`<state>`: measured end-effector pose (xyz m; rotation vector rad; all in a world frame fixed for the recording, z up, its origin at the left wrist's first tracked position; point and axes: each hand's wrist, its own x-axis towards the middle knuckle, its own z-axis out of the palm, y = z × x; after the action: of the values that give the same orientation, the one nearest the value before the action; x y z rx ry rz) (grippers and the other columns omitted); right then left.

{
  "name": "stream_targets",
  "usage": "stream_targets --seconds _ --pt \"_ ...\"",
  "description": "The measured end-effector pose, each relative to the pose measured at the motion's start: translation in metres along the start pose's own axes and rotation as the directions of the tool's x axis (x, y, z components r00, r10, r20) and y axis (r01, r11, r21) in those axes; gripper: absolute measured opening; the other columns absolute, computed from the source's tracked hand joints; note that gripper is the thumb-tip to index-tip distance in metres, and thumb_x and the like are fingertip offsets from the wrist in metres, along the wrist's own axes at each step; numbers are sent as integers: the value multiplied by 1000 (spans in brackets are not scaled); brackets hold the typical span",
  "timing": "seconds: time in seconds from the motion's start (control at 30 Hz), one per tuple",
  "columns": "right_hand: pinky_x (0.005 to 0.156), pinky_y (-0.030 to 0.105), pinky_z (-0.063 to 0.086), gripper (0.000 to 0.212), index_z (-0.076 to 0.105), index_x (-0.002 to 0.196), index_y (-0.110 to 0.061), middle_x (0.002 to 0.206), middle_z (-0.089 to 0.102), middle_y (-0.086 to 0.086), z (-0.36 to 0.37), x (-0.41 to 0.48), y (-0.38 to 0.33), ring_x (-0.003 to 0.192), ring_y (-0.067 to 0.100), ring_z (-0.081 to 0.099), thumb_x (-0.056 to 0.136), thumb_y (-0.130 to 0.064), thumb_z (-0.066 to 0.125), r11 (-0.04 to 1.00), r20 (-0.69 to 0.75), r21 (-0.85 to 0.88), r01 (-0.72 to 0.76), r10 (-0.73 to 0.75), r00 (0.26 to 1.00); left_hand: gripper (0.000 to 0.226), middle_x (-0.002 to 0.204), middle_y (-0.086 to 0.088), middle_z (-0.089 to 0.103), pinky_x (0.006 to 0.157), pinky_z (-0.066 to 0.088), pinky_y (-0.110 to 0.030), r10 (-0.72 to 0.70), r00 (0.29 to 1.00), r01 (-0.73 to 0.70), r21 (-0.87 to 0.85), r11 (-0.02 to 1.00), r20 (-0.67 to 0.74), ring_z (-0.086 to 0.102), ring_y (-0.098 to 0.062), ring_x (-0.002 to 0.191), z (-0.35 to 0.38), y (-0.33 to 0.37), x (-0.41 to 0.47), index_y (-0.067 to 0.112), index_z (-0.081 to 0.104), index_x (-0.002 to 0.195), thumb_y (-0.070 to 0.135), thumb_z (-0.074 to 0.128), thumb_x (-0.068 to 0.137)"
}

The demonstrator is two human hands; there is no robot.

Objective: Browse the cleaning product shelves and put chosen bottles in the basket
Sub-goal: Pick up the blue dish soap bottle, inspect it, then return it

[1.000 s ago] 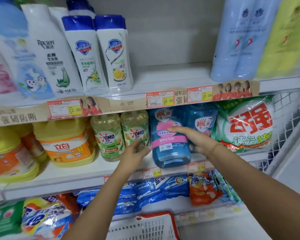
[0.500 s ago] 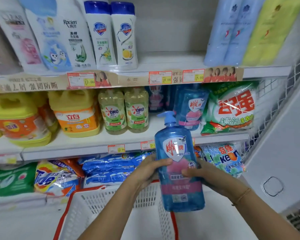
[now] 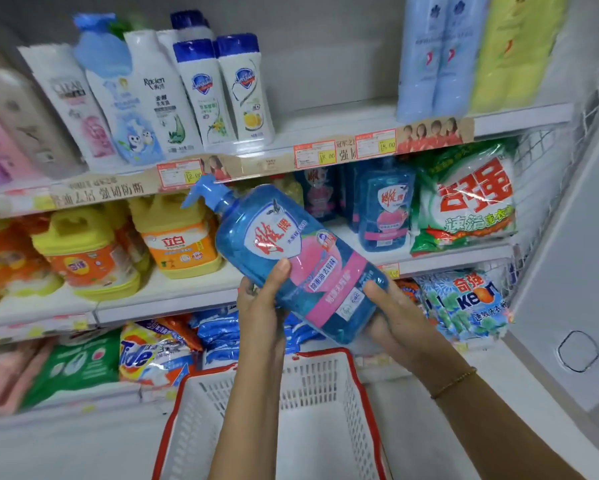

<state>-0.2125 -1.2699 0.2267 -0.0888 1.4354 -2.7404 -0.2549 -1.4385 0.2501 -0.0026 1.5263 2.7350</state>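
Both hands hold a blue pump bottle [image 3: 291, 258] in the centre of the frame. It is tilted, with the pump head pointing to the upper left and the base toward the lower right.

The left hand [image 3: 260, 306] comes up from the bottom centre on a nearly vertical forearm. Its thumb lies across the front of the bottle just below the red-and-white shield on the label. Its fingers are curled round the back, grasping the bottle's lower side.

The right hand [image 3: 398, 320] reaches in from the lower right and cups the base. The thumb presses against the bottle's right edge and the fingers are wrapped underneath, so they too are grasping it. A thin gold bracelet [image 3: 454, 382] sits on that wrist.

The bottle is in the air in front of the middle shelf [image 3: 187, 299]. It is above the far rim of the white, red-edged basket [image 3: 320, 386] at the bottom centre, and not inside it.

More blue pump bottles [image 3: 384, 209] stand on the middle shelf to the right of centre, beside a green-and-white detergent bag [image 3: 464, 202]. Yellow jugs [image 3: 177, 237] stand at the left. White Safeguard bottles [image 3: 246, 91] stand on the upper shelf, and a Tide bag [image 3: 152, 355] lies at the lower left.
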Motion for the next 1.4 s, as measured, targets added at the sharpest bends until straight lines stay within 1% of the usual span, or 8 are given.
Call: stream_targets --seconds 0.27,0.47,0.63,0.8,1.0,1.1,1.2,1.4 --pt "81 34 55 85 47 129 -39 126 62 1 33 3 8 114 20 61 55 -48 87 987 13 56 150 -151 988 99 123 -6 66 87 54 -43 37 991 -52 119 991 129 65 -24 107 -10 32 5 15 53 133 54 88 49" --pt "86 41 54 88 49 133 -22 129 61 11 35 0 9 117 28 59 58 -48 85 914 60 392 -103 86 994 112 138 -12 54 98 48 -49 -2 913 -60 139 988 408 55 -29 124 -21 35 21 8 42 141 53 90 49" --pt "103 53 40 52 43 141 -20 140 51 13 19 0 7 129 34 48 99 -50 34 897 84 387 -214 197 977 96 137 -16 54 96 49 -50 -73 889 41 81 996 453 52 -34 126 -17 19 25 5 45 139 42 87 61" --pt "91 44 49 56 69 115 -21 125 63 10 27 -14 -1 109 27 64 77 -57 51 896 151 367 -249 207 967 125 147 -25 38 97 48 -49 -56 913 65 -6 998 405 42 -41 132 -8 15 12 1 25 147 42 93 51" --pt "107 51 37 72 44 137 -21 132 58 13 28 -7 2 122 34 55 79 -63 50 904 56 391 -172 163 985 109 147 -28 36 100 31 -73 101 930 -106 -4 994 353 37 -49 132 11 24 9 7 30 146 47 85 61" --pt "105 41 43 101 25 146 -37 138 51 -1 22 -8 3 123 17 55 63 -42 82 991 5 -91 98 -98 995 107 146 -22 41 98 34 -74 157 947 -163 -2 987 279 43 -43 131 16 30 10 12 32 147 48 85 61" --pt "101 23 44 106 19 136 -57 140 34 -29 25 -13 2 127 -5 43 60 -33 88 809 40 -518 278 -301 953 110 144 -15 47 97 40 -68 184 953 -196 28 980 240 50 -35 128 19 34 6 16 34 147 52 86 57" --pt "94 16 47 93 31 128 -44 120 40 -41 27 -15 -2 121 -8 44 59 -21 90 551 64 -714 432 -563 824 112 142 -9 51 98 47 -58 141 953 -163 60 985 269 53 -31 126 16 27 0 20 33 147 58 85 55"
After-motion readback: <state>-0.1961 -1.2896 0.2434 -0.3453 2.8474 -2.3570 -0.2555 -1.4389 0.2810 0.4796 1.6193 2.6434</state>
